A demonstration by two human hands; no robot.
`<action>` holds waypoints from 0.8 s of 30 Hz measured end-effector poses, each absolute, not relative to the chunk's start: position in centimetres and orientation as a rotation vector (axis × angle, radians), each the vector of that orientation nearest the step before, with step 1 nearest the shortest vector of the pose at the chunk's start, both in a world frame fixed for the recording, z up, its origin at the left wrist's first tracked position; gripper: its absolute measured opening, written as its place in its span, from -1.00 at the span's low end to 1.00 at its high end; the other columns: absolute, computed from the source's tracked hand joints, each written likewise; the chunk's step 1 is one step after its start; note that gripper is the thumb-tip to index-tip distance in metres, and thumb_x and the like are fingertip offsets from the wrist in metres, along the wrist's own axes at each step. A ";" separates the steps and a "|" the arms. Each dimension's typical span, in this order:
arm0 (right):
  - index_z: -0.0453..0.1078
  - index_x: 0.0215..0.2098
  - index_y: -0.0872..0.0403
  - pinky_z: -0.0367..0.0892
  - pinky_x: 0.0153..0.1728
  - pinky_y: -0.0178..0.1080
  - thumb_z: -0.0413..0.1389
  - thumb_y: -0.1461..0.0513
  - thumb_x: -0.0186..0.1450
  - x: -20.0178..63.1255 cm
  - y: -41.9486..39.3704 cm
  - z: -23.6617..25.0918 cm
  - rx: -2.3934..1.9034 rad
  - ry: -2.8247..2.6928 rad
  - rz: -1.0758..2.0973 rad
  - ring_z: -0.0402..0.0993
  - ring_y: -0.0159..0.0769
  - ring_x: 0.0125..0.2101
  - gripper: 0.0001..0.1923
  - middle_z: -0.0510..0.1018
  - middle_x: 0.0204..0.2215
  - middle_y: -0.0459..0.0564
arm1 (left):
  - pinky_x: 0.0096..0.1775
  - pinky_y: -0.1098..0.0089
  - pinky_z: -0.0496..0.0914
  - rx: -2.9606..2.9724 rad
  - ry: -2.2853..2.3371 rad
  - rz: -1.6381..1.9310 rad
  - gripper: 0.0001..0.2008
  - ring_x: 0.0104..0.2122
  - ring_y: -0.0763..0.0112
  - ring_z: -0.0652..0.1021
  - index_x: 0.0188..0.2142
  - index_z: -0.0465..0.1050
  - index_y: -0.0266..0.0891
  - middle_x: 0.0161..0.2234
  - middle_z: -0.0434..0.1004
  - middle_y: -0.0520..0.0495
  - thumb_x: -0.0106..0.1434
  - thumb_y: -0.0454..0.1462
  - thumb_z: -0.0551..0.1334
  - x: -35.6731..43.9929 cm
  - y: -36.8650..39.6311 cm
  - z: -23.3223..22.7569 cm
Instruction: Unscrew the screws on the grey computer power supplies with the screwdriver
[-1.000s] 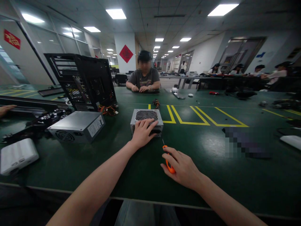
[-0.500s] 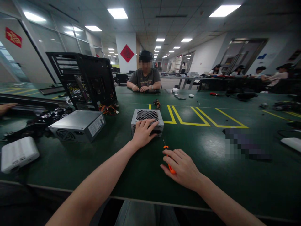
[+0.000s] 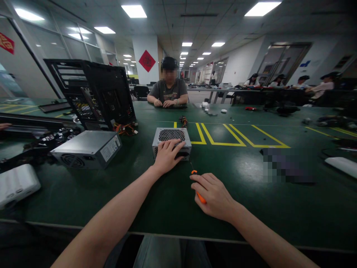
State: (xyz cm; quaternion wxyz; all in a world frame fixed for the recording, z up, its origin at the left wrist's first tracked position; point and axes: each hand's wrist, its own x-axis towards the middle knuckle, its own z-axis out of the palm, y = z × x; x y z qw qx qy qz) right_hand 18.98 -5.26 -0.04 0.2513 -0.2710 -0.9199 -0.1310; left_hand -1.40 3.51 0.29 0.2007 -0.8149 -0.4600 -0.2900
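Note:
A silver computer power supply (image 3: 170, 132) with a honeycomb grille on top sits on the green table in front of me. My left hand (image 3: 168, 155) grips it over its near edge, fingers across the top and thumb at the front right. In my right hand (image 3: 213, 193) is a screwdriver (image 3: 201, 198) with an orange and black handle, the fingers wrapped round it. Its thin shaft points up and away from me to the front right corner of the power supply. The tip's exact contact is too small to make out. A dark part shows beside my left thumb.
To the left lie a second power supply (image 3: 83, 145), an open black computer case (image 3: 104, 93) with loose cables (image 3: 126, 128), and a white device (image 3: 19, 184). Opposite sits a person (image 3: 169, 89). At right lie a blurred dark object (image 3: 288, 167) and a red-handled tool (image 3: 250, 108).
The view has shifted slightly, so everything appears a little further left. My right fingers and thumb have closed more around the screwdriver handle. The left hand stays on the power supply.

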 end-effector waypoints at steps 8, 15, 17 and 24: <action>0.32 -0.18 0.19 0.29 -0.31 -0.21 0.00 0.14 0.25 19.0 -5.4 0.4 -0.890 -2.334 -0.365 0.34 -0.23 -0.28 -0.71 0.38 -0.18 0.20 | -0.03 0.18 0.11 -2.285 -1.276 -0.812 -0.50 0.05 0.19 0.27 0.12 0.17 -0.09 0.10 0.28 -0.10 0.18 -0.17 0.19 -1.4 3.6 0.3; 0.39 -0.29 0.13 0.11 -0.41 -0.26 -0.02 0.22 0.26 19.2 -5.4 0.4 -0.899 -2.279 -0.522 0.22 -0.33 -0.45 -0.82 0.37 -0.48 -0.01 | -0.02 0.16 0.10 -2.291 -1.297 -0.810 -0.48 0.05 0.17 0.27 0.13 0.16 -0.07 0.10 0.27 -0.10 0.17 -0.18 0.20 -1.4 3.5 0.3; 0.40 -0.32 0.11 0.08 -0.42 -0.26 -0.02 0.23 0.26 19.2 -5.4 0.5 -0.883 -2.279 -0.558 0.19 -0.34 -0.47 -0.83 0.35 -0.50 -0.02 | -0.02 0.16 0.10 -2.293 -1.294 -0.807 -0.48 0.05 0.17 0.27 0.12 0.16 -0.08 0.10 0.27 -0.10 0.17 -0.18 0.20 -1.4 3.5 0.3; 0.39 -0.35 0.11 0.07 -0.43 -0.28 0.00 0.11 0.27 19.1 -5.4 0.6 -0.882 -2.336 -0.565 0.20 -0.35 -0.47 -0.75 0.36 -0.50 -0.01 | -0.02 0.17 0.10 -2.293 -1.304 -0.808 -0.49 0.05 0.18 0.27 0.12 0.17 -0.07 0.10 0.27 -0.09 0.17 -0.18 0.20 -1.3 3.5 0.3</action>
